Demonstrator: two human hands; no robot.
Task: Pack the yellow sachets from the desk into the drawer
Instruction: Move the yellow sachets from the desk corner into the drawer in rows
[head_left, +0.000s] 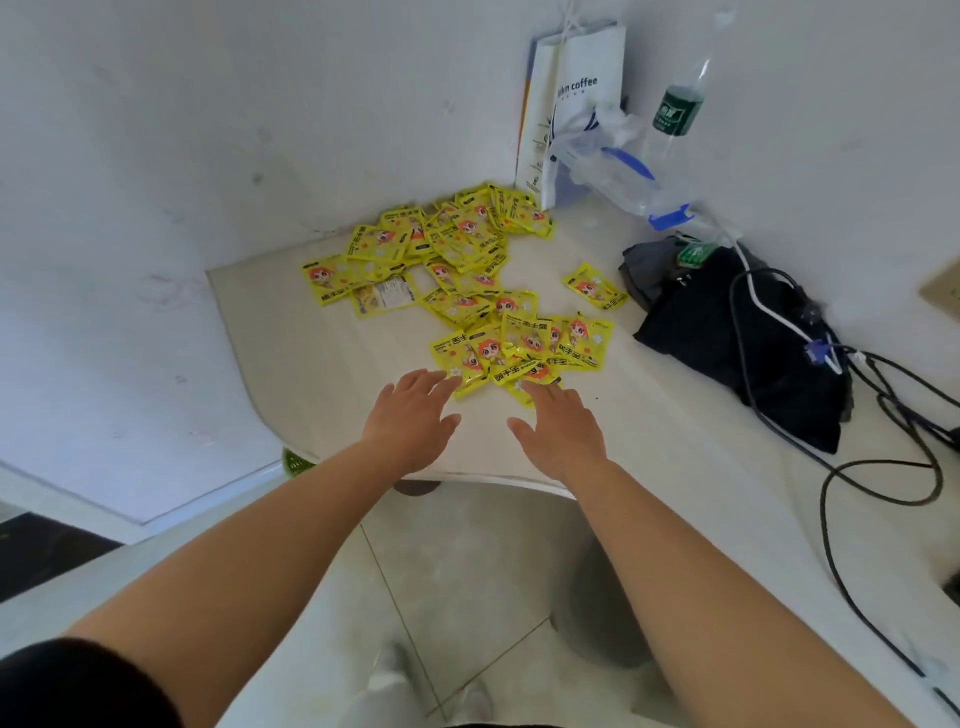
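Note:
Several yellow sachets (457, 270) with a cartoon figure lie scattered in a loose heap across the white desk (675, 447), from its back corner toward the front edge. One sachet (595, 287) lies apart at the right. My left hand (413, 415) is flat with straight fingers, its fingertips touching the nearest sachets (483, 358). My right hand (563, 423) is also flat, fingertips on the front sachet of that group. Neither hand holds anything. No drawer is in view.
A white paper coffee bag (571, 104) and crumpled clear plastic (608, 156) stand in the back corner. A clear bottle with a green label (678, 111) is beside them. A black bag (748, 353) with cables (831, 519) lies at the right.

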